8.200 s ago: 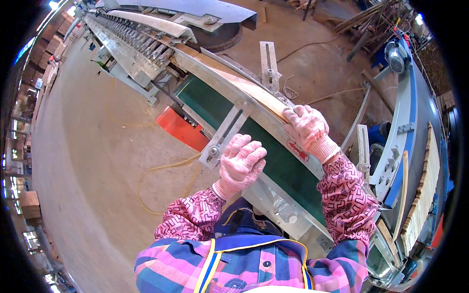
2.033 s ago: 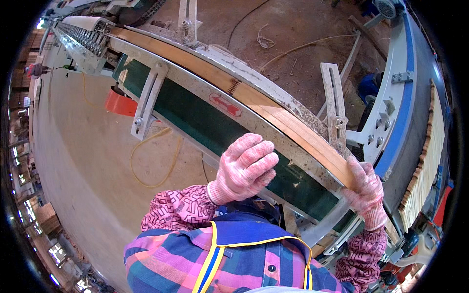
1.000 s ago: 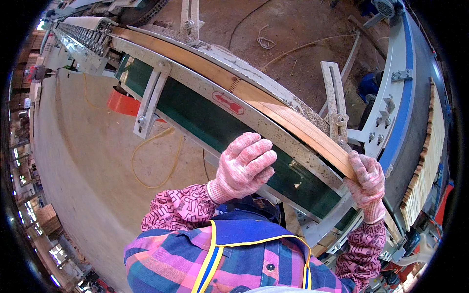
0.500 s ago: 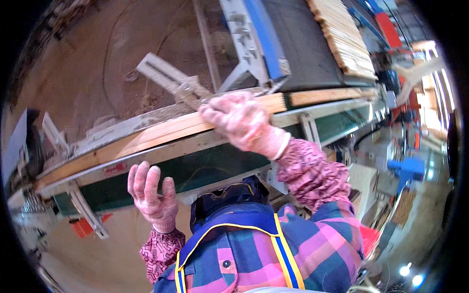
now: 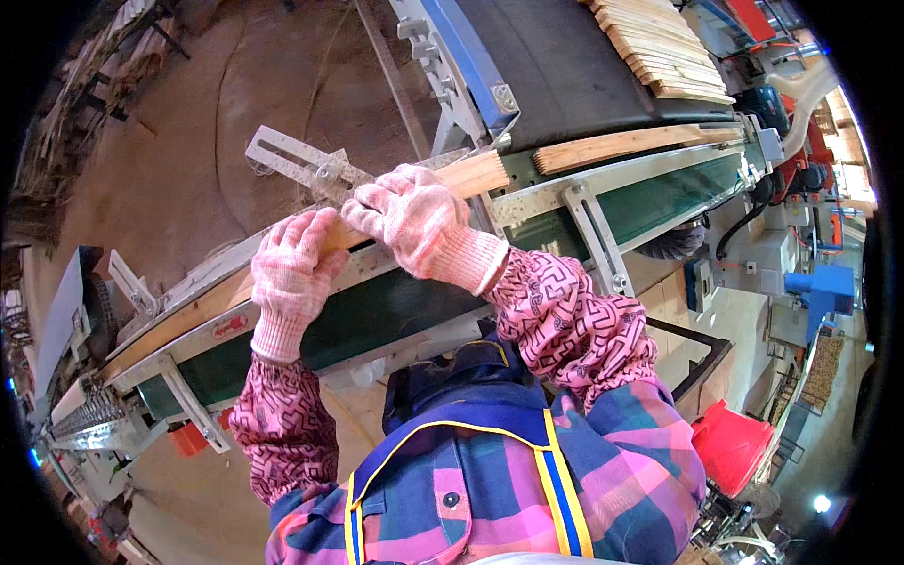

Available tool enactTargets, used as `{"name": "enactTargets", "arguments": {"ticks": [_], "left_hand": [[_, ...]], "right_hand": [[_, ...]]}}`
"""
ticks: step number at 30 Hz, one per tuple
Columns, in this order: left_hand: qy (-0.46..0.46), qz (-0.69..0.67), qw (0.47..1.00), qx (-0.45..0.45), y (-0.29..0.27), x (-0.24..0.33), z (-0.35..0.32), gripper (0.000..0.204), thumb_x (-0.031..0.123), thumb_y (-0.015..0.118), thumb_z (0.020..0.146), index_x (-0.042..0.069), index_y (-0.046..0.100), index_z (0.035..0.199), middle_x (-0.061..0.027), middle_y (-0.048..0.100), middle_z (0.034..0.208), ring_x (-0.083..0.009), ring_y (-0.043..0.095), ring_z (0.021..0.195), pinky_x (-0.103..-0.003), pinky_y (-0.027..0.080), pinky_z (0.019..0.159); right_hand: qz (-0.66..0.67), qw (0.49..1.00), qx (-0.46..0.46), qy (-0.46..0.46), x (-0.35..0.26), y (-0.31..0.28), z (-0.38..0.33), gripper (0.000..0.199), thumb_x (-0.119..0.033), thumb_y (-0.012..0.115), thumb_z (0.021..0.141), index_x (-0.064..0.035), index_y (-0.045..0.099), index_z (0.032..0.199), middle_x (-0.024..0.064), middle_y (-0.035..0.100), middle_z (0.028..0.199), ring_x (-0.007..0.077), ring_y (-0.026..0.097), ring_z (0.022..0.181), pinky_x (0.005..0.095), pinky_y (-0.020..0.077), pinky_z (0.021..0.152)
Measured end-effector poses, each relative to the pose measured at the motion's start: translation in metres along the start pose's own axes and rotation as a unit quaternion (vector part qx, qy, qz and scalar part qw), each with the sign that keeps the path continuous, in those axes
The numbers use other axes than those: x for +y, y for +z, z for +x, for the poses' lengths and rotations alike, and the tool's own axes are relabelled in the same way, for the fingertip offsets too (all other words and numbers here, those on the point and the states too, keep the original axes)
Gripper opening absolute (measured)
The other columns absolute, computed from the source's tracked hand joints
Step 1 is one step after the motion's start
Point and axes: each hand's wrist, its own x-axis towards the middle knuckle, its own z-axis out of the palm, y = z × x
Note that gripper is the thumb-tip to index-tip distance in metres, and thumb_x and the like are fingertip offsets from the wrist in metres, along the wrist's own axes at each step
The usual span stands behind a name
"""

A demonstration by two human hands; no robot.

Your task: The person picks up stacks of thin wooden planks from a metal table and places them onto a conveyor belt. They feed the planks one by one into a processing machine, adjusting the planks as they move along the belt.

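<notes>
A long light wooden strip (image 5: 476,176) with a finger-jointed end lies along the narrow conveyor in front of me. My right hand (image 5: 414,224), in a pale pink knit glove, is closed over the strip near its right part, fingers bent across the wood. Beside it, my left hand (image 5: 294,273), in a matching glove, grips the same strip from the near side, its fingers over the top and thumb close to the right hand. Both palms are hidden. Further right, a second wooden strip (image 5: 631,149) rests in line, with a small gap between the ends.
A metal guide rail (image 5: 556,193) with slotted brackets (image 5: 595,235) edges the green conveyor side. Behind it stand a slotted metal arm (image 5: 292,160) and a blue-edged frame (image 5: 466,61). Stacked wooden strips (image 5: 659,47) lie on a black belt; a red bucket (image 5: 730,447) is at right.
My left hand has risen from in front of the rail and closed on the strip. My right hand has shifted left along it. The gap to the second strip looks wider.
</notes>
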Motion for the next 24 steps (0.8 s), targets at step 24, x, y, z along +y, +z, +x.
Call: {"name": "enactTargets", "arguments": {"ticks": [24], "left_hand": [[0.089,-0.015,0.993,0.079,0.051,0.032,0.019,0.039,0.019,0.074,0.082,0.011,0.067,0.12,-0.0115,0.066,0.123,-0.0339,0.061,0.115,-0.045,0.051,0.098]], "right_hand": [[-0.006,0.992,-0.1,0.076,0.027,-0.014,-0.043,0.04,-0.02,0.062,0.084,-0.0151,0.065,0.123,0.0056,0.063,0.124,0.0247,0.059,0.116,0.0401,0.0417,0.102]]}}
